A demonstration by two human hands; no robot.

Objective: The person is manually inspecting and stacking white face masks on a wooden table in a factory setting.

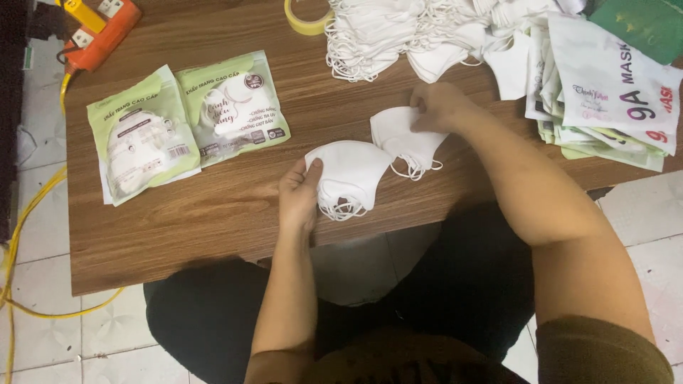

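Left hand (299, 193) pinching the left edge of a white mask (350, 178) near the table's (213, 213) front edge, thumb on top, fingers clamped on it. Right hand (434, 107) pressing on a second mask (405, 139) just beside the first, fingers bunched together on its top edge. Two sealed green packs (188, 121) lying flat over on the left. Big mask pile (398, 32) at the back, stack of empty bags (605, 92) on the right, tape roll (306, 18) up top.
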